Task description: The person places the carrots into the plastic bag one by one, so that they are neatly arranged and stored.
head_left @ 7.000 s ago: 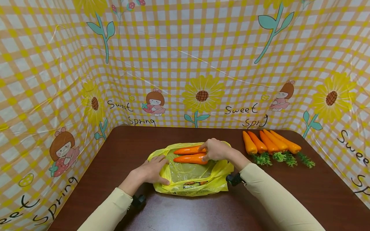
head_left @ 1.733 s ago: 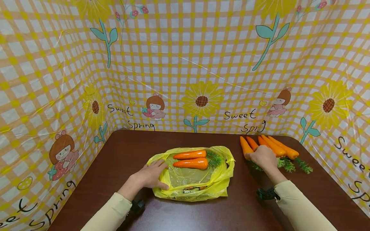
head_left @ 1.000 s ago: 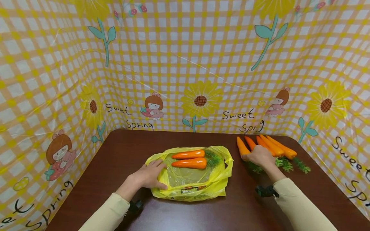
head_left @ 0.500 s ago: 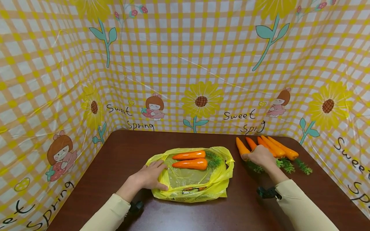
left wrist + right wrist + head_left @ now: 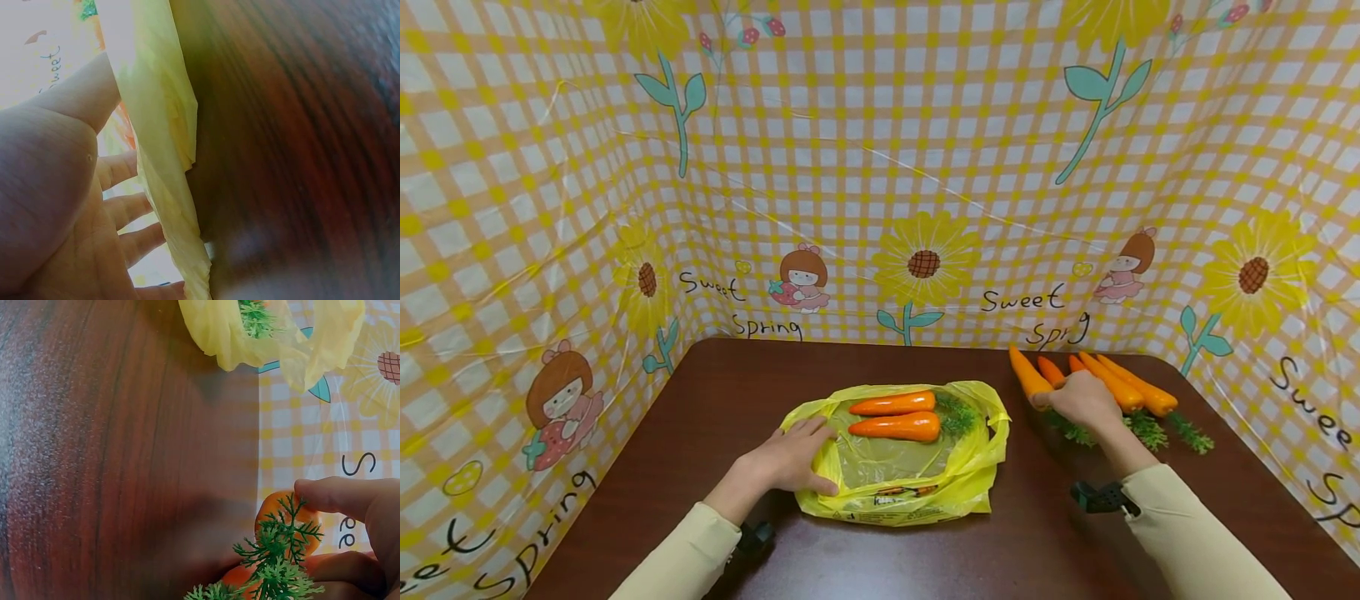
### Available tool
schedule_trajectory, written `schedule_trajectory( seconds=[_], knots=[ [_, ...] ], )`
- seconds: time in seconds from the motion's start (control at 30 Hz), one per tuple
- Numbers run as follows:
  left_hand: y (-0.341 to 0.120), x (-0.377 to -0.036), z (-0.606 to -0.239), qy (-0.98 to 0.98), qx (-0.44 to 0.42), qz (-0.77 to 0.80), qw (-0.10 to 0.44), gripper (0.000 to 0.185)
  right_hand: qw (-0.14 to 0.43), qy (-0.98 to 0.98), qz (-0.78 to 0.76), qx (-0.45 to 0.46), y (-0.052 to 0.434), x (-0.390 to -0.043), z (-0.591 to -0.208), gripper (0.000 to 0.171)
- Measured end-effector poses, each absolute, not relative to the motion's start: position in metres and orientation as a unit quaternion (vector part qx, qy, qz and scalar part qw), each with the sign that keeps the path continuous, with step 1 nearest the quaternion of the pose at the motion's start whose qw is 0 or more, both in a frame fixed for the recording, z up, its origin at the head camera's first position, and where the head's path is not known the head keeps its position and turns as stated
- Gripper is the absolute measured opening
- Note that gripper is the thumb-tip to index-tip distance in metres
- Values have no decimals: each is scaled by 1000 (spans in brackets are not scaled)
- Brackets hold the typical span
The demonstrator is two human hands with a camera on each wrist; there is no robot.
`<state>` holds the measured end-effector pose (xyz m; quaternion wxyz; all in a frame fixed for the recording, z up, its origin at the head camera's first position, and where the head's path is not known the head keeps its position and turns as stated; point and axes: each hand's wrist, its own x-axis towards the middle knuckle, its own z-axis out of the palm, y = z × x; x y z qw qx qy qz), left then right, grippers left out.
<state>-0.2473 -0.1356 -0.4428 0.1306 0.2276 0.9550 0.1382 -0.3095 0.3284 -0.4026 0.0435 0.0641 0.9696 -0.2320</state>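
A yellow plastic bag [image 5: 917, 504] lies with its mouth wide open in the middle of the table. Inside it, side by side, are two orange carrots [image 5: 895, 426] with leafy green tops. My left hand [image 5: 786, 460] rests on the bag's left rim, fingers and thumb spread and fairly straight; in the left wrist view the yellow film hides its fingertips. At the right, my right hand [image 5: 1082, 403] pinches the thick end of the leftmost carrot [image 5: 1027, 372] in a row. Its green leaves [image 5: 275, 556] hang toward the camera in the right wrist view.
Several more carrots [image 5: 1146, 388] lie close together beside and behind the right hand, their green tops toward me. The brown table [image 5: 865, 562] ends at the back against a checked, flower-printed cloth [image 5: 850, 167] that also rises on both sides.
Seven seconds ago my right hand held a carrot in the bag; it has since let go and gone right. The leftmost carrot, now pinched, has shifted left from the others. My left hand stays put.
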Motion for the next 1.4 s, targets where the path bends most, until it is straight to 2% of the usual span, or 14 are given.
schedule_trajectory(
  seconds=[0.27, 0.4, 0.57, 0.73, 1.4],
  knots=[
    [-135, -247, -441, 955, 233, 136, 125, 82, 35, 971, -231, 46, 328, -308, -397, 43],
    [-135, -247, -440, 954, 235, 137, 125, 82, 34, 971, -233, 41, 326, -306, -392, 54],
    [-135, -248, -440, 955, 234, 131, 126, 83, 40, 961, -268, 46, 321, -305, -386, 59],
    [-135, -249, -440, 956, 235, 126, 125, 82, 34, 959, -279, 24, 317, -303, -377, 74],
    [-134, -247, -438, 955, 232, 130, 127, 83, 34, 966, -252, -51, 297, -293, -339, 75]
  ],
)
